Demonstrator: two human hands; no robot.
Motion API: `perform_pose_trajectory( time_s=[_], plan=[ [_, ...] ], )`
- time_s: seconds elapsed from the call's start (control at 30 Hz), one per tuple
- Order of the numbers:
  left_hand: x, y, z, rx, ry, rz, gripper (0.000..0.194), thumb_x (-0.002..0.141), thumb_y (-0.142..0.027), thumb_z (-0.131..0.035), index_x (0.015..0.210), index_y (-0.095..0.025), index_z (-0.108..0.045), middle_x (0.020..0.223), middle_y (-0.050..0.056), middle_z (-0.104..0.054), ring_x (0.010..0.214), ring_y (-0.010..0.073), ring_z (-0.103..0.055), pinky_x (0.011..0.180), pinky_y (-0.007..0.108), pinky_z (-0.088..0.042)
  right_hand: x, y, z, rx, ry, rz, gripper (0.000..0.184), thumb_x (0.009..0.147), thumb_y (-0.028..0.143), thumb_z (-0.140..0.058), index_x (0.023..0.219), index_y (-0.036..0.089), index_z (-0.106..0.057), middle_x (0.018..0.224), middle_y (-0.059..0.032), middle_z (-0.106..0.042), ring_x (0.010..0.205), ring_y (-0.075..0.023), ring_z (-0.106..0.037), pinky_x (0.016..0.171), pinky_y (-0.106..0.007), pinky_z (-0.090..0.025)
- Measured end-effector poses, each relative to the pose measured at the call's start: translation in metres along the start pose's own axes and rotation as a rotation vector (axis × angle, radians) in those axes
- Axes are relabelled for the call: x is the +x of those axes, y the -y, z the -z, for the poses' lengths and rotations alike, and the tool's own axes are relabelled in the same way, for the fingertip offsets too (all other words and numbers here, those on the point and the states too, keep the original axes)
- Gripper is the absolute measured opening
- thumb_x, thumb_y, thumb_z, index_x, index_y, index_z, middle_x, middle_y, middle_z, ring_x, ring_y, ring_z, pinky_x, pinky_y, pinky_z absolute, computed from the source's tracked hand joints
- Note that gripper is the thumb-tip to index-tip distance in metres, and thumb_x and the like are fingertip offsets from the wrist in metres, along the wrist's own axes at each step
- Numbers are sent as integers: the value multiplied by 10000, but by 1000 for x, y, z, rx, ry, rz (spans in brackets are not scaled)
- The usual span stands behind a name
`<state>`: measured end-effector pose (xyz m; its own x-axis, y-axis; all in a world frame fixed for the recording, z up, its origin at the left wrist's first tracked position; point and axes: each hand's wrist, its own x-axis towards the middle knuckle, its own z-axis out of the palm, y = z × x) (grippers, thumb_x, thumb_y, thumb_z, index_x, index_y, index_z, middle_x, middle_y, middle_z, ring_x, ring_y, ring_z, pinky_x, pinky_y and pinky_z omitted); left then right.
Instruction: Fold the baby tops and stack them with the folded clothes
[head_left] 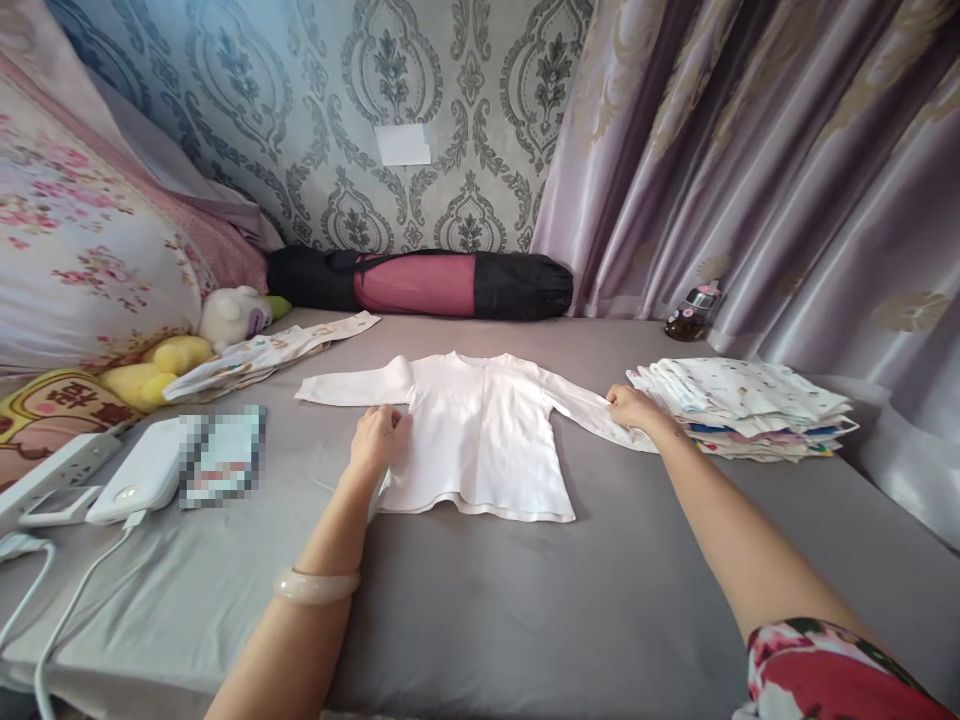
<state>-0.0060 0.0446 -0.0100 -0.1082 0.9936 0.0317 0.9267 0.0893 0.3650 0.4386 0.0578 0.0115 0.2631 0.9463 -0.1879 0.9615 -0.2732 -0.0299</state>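
Observation:
A small white long-sleeved shirt [480, 440] lies spread out on the grey sheet, its neckline facing away from me and both sleeves stretched sideways. My left hand [381, 437] is closed at the shirt's left side, just below the armpit, with its fingers curled over the edge. On the other side, my right hand [634, 410] pinches the right sleeve near its cuff. The left sleeve [352, 387] lies flat with no hand on it. Close beyond my right hand stands a stack of folded clothes [750, 400].
A printed white garment [277, 352] lies at the left near plush toys [234, 318]. A power strip [56, 478], a white power bank [146, 470] with a cable, and a blurred item [223, 458] are nearer me. Behind are a long black-and-pink bag [416, 283] and a small bottle [691, 312].

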Motion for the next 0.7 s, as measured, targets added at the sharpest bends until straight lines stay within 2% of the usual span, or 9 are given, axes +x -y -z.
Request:
perform_pose_trajectory(
  time_s=[0.07,0.1,0.2,0.27,0.37,0.47,0.53,0.63,0.7],
  plan=[
    [0,0,-1,-14,23,-9,262,862,-410,-499,862,-179,-623,980,106,-678,977,254,-614,824,307,-433,0,2,4,-15,3,11,239,874,156,-521,1056,192,-672,1111,-89,-684,1008,-210,-627,743,-271,-407],
    [0,-1,-2,-19,34,-12,254,851,-415,-512,835,-183,-615,942,96,-678,943,248,-614,805,303,-429,-1,4,6,-36,-37,19,239,881,144,-508,1047,189,-674,1127,-101,-674,1036,-220,-612,773,-283,-402],
    [-3,-3,-1,-59,43,-18,227,824,-407,-536,782,-191,-594,851,68,-668,864,226,-606,748,288,-411,-8,12,9,-162,-289,38,300,913,93,-420,1085,152,-658,1155,-159,-638,1113,-259,-553,884,-340,-363],
    [-6,-5,2,-117,39,-1,212,817,-397,-536,762,-197,-579,810,49,-660,808,206,-600,696,274,-397,-12,19,7,-243,-400,47,344,916,55,-369,1111,121,-644,1145,-179,-627,1121,-269,-535,915,-360,-343],
    [-11,-10,9,-211,37,49,212,810,-406,-539,756,-203,-569,780,30,-655,754,187,-592,650,263,-383,-18,31,2,-262,-390,19,362,919,47,-349,1123,99,-643,1182,-187,-609,1156,-293,-510,919,-369,-340],
    [-17,-12,18,-311,60,130,246,788,-443,-562,775,-198,-576,771,34,-659,724,187,-598,630,263,-396,-28,45,0,-157,-418,7,352,930,94,-371,1173,110,-625,1225,-185,-599,1144,-289,-525,868,-337,-358],
    [-21,-11,24,-408,115,180,293,763,-482,-577,792,-191,-583,724,31,-643,671,184,-592,587,260,-402,-41,56,0,-20,-366,24,317,954,185,-387,1149,149,-634,1158,-156,-641,1026,-254,-585,762,-297,-368],
    [-27,-6,33,-537,245,217,371,706,-542,-608,775,-178,-599,604,4,-571,591,170,-554,522,250,-393,-67,71,0,133,-159,61,333,965,375,-401,895,200,-675,927,-97,-691,827,-217,-608,623,-273,-320],
    [-30,-3,39,-568,334,232,412,659,-574,-636,737,-171,-609,567,-3,-546,575,163,-539,514,248,-395,-86,78,-3,156,-52,88,355,941,422,-433,753,202,-639,785,-69,-662,722,-189,-577,579,-265,-279]
  ],
)
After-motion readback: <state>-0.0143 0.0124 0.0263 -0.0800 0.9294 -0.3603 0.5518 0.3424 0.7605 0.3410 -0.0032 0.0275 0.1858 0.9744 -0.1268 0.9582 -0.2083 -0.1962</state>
